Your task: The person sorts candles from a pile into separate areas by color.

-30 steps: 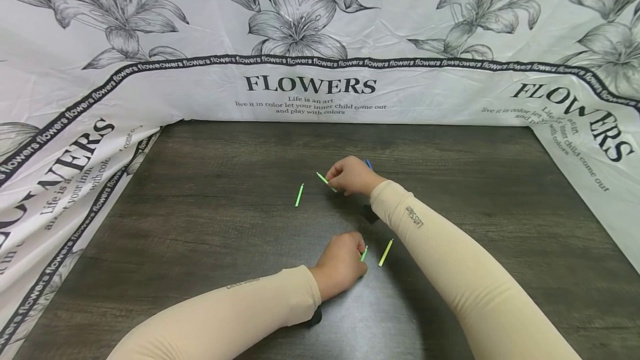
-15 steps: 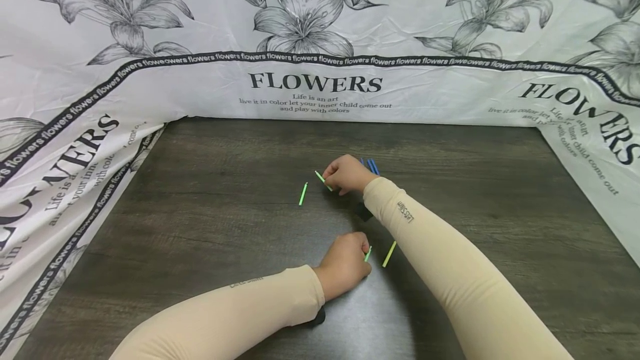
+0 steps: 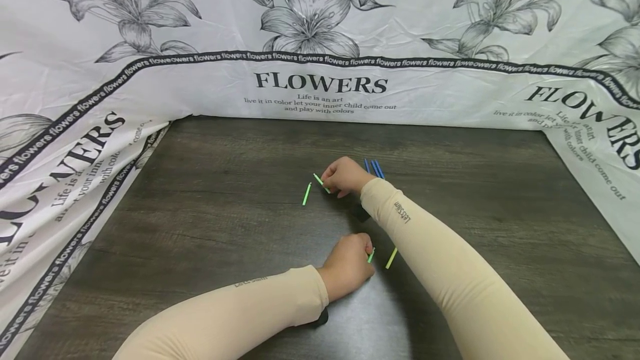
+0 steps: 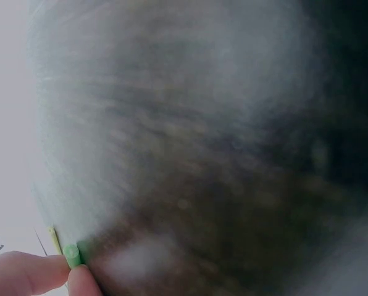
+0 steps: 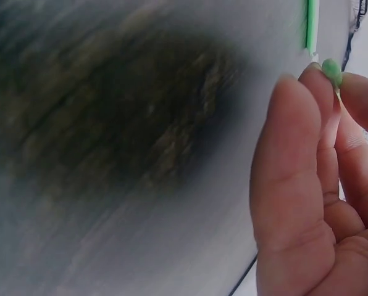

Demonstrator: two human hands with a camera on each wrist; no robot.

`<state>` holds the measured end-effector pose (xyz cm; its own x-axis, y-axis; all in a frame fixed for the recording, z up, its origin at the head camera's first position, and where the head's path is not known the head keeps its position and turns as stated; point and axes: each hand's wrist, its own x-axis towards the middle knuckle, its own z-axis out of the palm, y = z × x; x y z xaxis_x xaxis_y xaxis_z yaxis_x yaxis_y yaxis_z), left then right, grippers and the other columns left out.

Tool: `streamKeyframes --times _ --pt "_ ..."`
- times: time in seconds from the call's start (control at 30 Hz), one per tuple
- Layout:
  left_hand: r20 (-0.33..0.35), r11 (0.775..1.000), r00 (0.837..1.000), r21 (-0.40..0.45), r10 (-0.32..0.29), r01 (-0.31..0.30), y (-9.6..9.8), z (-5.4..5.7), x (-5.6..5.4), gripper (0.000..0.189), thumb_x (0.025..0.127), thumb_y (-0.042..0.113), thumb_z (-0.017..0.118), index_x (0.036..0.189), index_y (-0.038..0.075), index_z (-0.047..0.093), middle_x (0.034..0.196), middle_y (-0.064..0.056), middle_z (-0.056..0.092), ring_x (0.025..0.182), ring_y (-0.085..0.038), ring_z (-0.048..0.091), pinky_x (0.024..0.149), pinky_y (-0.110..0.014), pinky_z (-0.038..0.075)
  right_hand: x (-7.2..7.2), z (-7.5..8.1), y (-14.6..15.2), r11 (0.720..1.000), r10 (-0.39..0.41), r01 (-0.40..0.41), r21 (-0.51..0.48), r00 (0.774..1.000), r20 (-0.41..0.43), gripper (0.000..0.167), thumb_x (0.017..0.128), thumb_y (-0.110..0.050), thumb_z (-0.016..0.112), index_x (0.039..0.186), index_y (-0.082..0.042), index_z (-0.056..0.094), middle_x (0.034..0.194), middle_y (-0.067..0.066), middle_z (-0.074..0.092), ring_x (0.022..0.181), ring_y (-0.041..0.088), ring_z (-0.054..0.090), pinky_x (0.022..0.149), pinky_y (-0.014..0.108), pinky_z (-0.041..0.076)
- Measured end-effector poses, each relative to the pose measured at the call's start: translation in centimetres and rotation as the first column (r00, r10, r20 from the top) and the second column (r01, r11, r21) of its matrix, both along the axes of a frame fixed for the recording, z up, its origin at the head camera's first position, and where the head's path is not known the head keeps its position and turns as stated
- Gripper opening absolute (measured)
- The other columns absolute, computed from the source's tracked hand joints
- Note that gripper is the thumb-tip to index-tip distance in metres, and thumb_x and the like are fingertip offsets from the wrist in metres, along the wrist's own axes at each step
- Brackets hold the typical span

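My right hand [image 3: 346, 176] pinches a slim green candle [image 3: 320, 182] between thumb and finger, tilted, over the middle of the table. Its round end [image 5: 332, 72] shows at the fingertips in the right wrist view. Just left of it, a second green candle [image 3: 306, 194] lies on the tabletop, apart from the held one. Nearer the front, my left hand [image 3: 348, 265] holds another green candle [image 3: 371, 255], mostly covered by the fingers; the left wrist view shows its end [image 4: 71, 254] in the pinch. A yellow candle [image 3: 391, 258] lies right of that hand, partly hidden by the right sleeve.
Several blue candles [image 3: 374, 168] lie side by side behind the right wrist, their near ends hidden. The dark wooden table [image 3: 225, 182] is bordered at the back and sides by a white flower-printed cloth [image 3: 320, 93]. My right forearm [image 3: 450, 260] spans the right half.
My right hand has moved a little left with its candle, closer to the lying green one. More of the blue candles now shows. The left hand keeps its place; the view has shifted slightly.
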<state>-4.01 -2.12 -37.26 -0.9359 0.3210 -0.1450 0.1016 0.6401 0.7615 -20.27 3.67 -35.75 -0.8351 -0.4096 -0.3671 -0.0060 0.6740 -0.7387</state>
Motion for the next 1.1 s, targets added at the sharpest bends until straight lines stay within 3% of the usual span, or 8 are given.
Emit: streamKeyframes --times 0.43,0.83,1.1 --pt "-0.038 1.0 0.999 -0.031 -0.008 0.007 -0.2 0.1 0.0 0.022 0.067 -0.008 0.069 0.079 0.005 0.057 0.058 0.006 0.046 0.057 -0.007 0.043 0.054 -0.02 0.039 0.3 0.0 -0.9 1.0 0.006 -0.006 0.005 1.0 0.021 0.027 0.091 -0.004 0.062 0.117 0.0 0.067 0.103 0.014 0.069 0.083 0.018 0.064 0.065 0.029 0.055" --pt "-0.051 0.997 0.999 -0.079 -0.003 -0.001 -0.2 0.3 0.0 0.022 0.066 -0.005 0.072 0.078 0.007 0.057 0.062 0.005 0.048 0.061 -0.009 0.046 0.056 -0.021 0.039 0.4 -0.2 -1.9 0.999 -0.017 0.016 0.037 0.999 0.032 0.032 0.091 -0.002 0.061 0.123 -0.001 0.063 0.088 0.009 0.065 0.073 0.014 0.058 0.059 0.027 0.054" --pt "-0.044 0.998 0.999 -0.064 -0.021 0.018 -0.4 0.3 0.0 0.021 0.067 -0.007 0.069 0.076 0.007 0.056 0.064 0.003 0.049 0.061 -0.01 0.046 0.055 -0.021 0.039 0.6 -0.2 -2.4 0.998 -0.04 0.038 0.057 0.998 0.05 0.033 0.091 -0.001 0.06 0.123 -0.001 0.063 0.078 0.007 0.062 0.07 0.015 0.058 0.058 0.027 0.054"
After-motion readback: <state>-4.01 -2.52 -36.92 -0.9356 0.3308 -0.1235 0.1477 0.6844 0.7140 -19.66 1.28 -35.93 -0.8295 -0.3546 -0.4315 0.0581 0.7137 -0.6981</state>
